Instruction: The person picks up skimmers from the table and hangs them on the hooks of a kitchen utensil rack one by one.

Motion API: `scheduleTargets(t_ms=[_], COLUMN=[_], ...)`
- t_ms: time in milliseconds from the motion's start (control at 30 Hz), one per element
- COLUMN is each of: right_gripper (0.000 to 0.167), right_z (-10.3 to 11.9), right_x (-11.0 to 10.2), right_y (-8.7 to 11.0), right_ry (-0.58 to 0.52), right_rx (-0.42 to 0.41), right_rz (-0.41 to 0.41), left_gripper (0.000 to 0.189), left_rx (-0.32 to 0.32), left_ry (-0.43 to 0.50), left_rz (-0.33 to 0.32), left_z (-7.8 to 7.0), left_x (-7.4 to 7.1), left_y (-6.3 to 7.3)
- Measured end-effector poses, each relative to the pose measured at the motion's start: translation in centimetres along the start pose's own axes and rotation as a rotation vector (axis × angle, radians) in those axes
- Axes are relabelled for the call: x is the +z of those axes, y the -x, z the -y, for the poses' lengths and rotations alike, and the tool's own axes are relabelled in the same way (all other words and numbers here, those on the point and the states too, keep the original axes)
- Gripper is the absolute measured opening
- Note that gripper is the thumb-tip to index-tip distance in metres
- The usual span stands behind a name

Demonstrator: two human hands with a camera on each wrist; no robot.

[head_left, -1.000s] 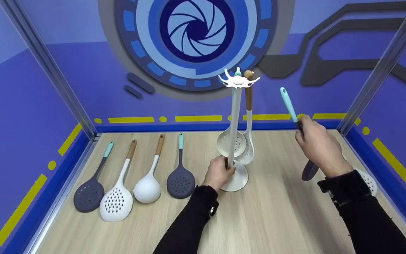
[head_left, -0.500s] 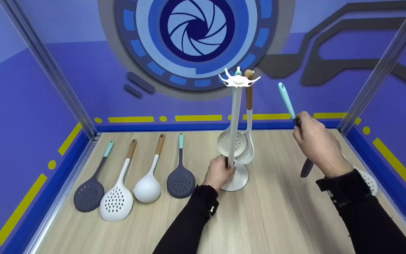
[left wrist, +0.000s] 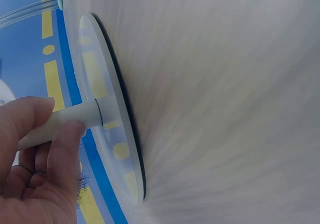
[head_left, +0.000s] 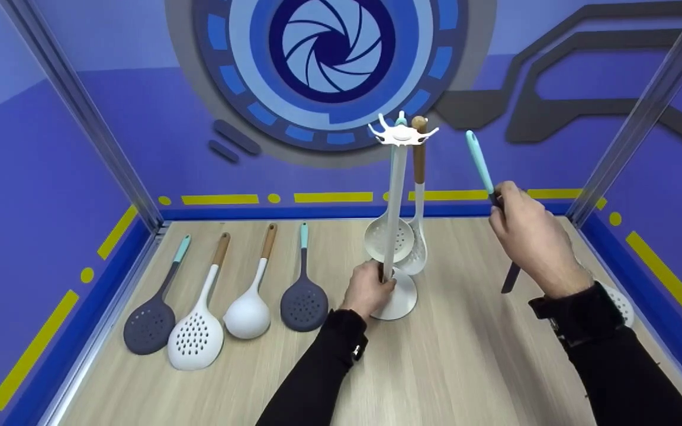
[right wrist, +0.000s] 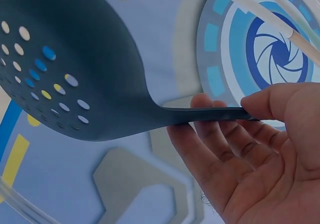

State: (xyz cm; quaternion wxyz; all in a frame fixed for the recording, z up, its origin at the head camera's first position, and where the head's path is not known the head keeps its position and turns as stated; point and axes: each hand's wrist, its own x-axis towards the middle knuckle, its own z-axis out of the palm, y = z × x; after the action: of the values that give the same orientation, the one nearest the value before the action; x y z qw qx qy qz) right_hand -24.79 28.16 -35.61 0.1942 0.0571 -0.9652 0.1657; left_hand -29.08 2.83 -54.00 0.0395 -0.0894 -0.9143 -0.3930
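Note:
My right hand (head_left: 533,242) holds a dark grey skimmer (right wrist: 100,74) by its stem, its mint handle tip pointing up and slightly left in the head view. In the right wrist view its broad, holed head is raised in the air, with the thumb on one side of the stem and fingers on the other. My left hand (head_left: 367,290) grips the pole of a white utensil stand (head_left: 396,195) low down, just above its round base (left wrist: 107,104). On the stand hang a pale skimmer (head_left: 376,239) and a white slotted spoon (head_left: 419,236) with a wooden handle.
Left of the stand lie a dark slotted spoon (head_left: 150,325), a white slotted turner (head_left: 196,343), a white ladle (head_left: 247,316) and a dark slotted turner (head_left: 304,305). A white holed utensil (head_left: 620,305) shows partly behind the right cuff. Walls enclose the table.
The right hand has risen a little and shifted slightly left, lifting the skimmer with it. My left hand has stayed on the stand's pole.

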Motion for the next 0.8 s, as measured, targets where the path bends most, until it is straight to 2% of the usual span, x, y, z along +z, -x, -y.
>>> scheduleTargets(t_ms=[133, 500, 800], right_gripper=[0.025, 0.030, 0.030], right_z=[0.5, 1.7, 2.5], right_x=[-0.3, -1.2, -1.6], right_y=[0.1, 0.1, 0.2], right_ry=[-0.001, -0.010, -0.006], right_rx=[-0.014, -0.042, -0.073], right_rz=[-0.010, -0.050, -0.079], left_gripper=[0.015, 0.018, 0.018], left_rx=[0.012, -0.004, 0.021], left_ry=[0.006, 0.012, 0.009], left_rz=[-0.003, 0.020, 0.001], left_z=[0.0, -0.1, 0.0], left_x=[0.0, -0.2, -0.1], left_y=[0.0, -0.1, 0.0])
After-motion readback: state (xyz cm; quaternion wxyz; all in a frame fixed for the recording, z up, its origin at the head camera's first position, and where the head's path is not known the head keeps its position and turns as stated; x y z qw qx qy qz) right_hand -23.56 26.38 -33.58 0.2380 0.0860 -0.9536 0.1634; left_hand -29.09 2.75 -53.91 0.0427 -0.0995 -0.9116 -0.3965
